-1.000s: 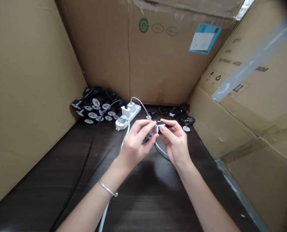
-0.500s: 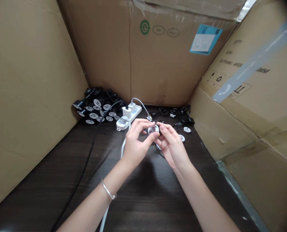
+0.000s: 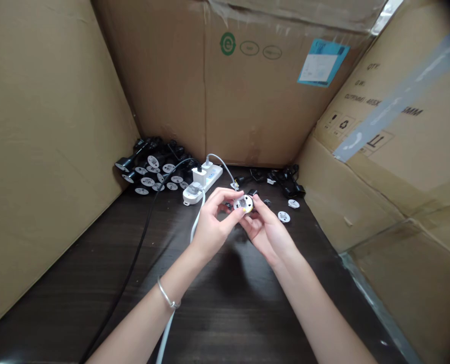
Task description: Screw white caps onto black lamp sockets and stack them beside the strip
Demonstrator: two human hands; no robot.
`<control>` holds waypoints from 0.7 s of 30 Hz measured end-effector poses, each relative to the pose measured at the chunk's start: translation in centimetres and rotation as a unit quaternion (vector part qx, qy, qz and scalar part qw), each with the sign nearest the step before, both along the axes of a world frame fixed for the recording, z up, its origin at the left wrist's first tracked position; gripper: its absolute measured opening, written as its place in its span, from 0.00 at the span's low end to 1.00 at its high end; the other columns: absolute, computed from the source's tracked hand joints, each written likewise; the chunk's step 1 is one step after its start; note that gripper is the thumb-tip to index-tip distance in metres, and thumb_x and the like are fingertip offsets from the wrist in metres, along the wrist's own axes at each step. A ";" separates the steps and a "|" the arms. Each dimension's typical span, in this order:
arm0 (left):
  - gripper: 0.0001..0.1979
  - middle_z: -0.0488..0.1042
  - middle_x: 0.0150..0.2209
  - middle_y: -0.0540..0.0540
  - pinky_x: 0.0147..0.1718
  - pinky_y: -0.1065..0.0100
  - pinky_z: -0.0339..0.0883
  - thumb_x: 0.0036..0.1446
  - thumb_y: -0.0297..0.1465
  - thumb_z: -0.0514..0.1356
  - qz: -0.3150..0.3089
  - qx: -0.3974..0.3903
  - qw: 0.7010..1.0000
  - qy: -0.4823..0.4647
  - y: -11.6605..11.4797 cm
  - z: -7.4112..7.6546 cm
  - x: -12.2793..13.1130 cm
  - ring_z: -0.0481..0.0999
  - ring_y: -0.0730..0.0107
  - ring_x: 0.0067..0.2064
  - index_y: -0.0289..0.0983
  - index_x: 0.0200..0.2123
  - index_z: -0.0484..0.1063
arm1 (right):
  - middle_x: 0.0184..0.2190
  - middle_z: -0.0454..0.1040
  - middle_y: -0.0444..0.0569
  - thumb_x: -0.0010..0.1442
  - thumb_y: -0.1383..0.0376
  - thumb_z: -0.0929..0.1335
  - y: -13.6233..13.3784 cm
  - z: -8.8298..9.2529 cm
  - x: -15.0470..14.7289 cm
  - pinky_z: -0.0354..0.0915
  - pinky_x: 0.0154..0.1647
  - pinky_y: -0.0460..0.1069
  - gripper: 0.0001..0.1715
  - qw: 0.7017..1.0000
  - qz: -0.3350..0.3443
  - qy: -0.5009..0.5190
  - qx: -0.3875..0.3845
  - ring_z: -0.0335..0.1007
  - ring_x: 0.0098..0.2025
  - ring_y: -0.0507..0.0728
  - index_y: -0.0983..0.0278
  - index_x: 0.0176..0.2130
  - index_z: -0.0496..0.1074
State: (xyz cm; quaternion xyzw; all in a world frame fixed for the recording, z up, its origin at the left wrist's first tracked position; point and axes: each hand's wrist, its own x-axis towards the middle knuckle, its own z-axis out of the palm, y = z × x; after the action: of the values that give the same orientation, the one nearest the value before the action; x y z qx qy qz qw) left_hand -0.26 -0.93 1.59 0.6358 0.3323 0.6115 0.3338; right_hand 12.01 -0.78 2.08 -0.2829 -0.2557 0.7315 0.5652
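Observation:
Over the dark table, my left hand is closed on a white round disc with small dark holes, thumb on its face and fingers at its far rim. My right hand is closed on a black part at the disc's right side, most of it hidden behind the disc and fingers. Disc and black part meet or nearly meet; the exact seating cannot be made out. A loose white disc lies just right of my right hand, and a similar white piece sits beyond it.
A pile of black pieces with white round ends stands back left. Beside it is a white power strip with plugs and cables. Several black parts lie back right. Cardboard walls enclose the table. A black cable crosses the left side.
The disc has turned to face me more fully, and the black part now shows against its right edge. My right fingers have shifted down around it, uncovering the loose disc nearby.

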 end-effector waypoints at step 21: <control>0.16 0.69 0.41 0.45 0.38 0.68 0.68 0.50 0.24 0.57 0.111 0.151 0.970 0.153 -0.7 0.6 0.0 0.70 0.70 0.41 0.36 0.45 0.70 | 0.32 0.75 0.45 0.51 0.63 0.70 -0.4 0.9 -0.1 0.69 0.29 0.38 0.10 1.000 -0.009 -0.004 -0.019 0.73 0.31 0.48 0.65 0.35 0.71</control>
State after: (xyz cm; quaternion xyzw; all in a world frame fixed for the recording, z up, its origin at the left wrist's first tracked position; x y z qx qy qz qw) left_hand -0.25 -1.61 2.21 0.7242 0.3521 0.5828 0.1092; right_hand 11.89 -1.16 3.03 -0.2989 -0.2417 0.7299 0.5652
